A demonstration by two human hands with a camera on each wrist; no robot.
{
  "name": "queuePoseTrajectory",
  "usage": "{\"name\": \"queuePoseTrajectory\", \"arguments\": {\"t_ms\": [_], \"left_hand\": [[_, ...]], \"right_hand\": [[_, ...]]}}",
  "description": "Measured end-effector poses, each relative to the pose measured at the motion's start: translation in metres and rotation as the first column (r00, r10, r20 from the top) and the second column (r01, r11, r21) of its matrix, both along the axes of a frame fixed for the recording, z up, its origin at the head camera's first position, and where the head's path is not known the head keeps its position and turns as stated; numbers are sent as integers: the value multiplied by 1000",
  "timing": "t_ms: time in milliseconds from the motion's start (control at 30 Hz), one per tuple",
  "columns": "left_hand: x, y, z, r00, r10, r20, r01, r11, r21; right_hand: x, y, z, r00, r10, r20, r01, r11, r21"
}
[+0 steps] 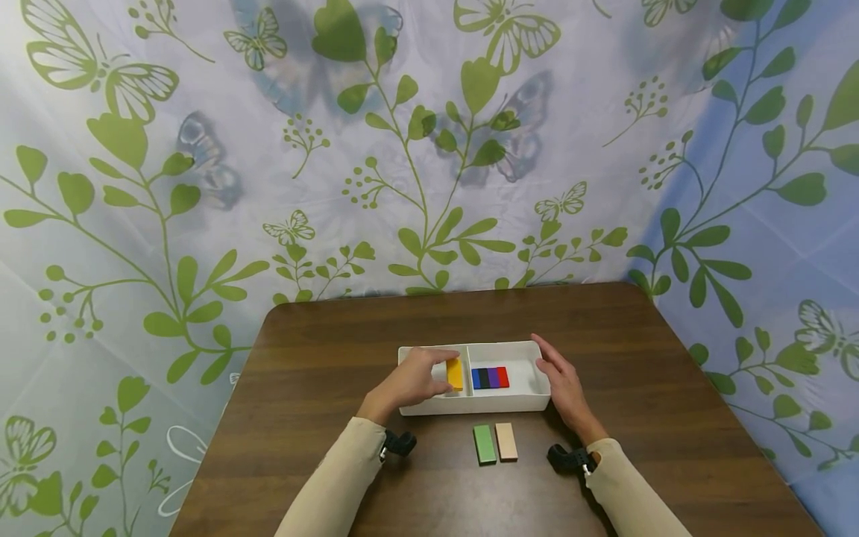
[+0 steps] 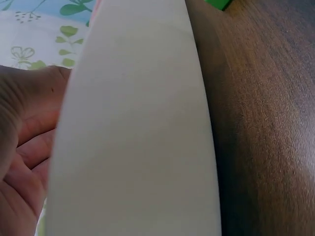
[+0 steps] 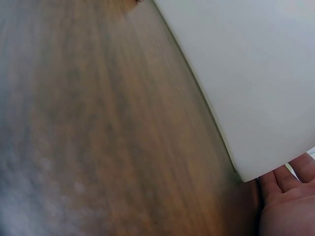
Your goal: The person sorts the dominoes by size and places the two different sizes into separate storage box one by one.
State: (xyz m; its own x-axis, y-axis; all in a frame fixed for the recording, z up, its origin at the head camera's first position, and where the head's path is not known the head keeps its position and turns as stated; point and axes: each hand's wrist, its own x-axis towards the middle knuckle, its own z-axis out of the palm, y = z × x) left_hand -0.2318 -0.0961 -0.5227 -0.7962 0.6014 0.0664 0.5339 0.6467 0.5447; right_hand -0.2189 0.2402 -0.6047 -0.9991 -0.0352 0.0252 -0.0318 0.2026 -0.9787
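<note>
A white two-part tray (image 1: 429,406) lies across the table. My left hand (image 1: 414,377) reaches into its left compartment and pinches a yellow block (image 1: 455,374) between thumb and fingers, close beside the divider. At the tray's right end, my right hand (image 1: 564,384) rests with extended fingers along the outer wall, the thumb at the rim. Blue (image 1: 476,379), black, purple and red (image 1: 502,377) blocks sit side by side in the right compartment, against the divider. In the left wrist view, the tray's side wall (image 2: 133,123) hides the yellow block and the fingertips.
A green block (image 1: 485,445) and a beige block (image 1: 506,441) lie on the brown wooden table (image 1: 322,335) in front of the tray, between the forearms. Behind the table's far edge hangs a curtain (image 1: 403,186) printed with leaves and butterflies.
</note>
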Motion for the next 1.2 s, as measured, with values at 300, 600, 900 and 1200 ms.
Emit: {"name": "queuePoseTrajectory", "arguments": {"t_ms": [300, 600, 900, 1200], "left_hand": [[-13, 7, -14, 999, -28, 30, 29, 1000, -5], [-23, 13, -24, 995, -71, 71, 72, 997, -14], [-28, 18, -25, 994, -85, 74, 89, 994, -60], [-30, 21, -28, 994, -82, 66, 86, 994, -62]], "right_hand": [[1, 1, 1, 1000, 6, -3, -6, 1000, 2], [0, 2, -2, 1000, 10, -4, -10, 1000, 1], [-1, 2, -4, 1000, 7, -10, -7, 1000, -11], [-1, 1, -3, 1000, 8, -10, -9, 1000, -18]]}}
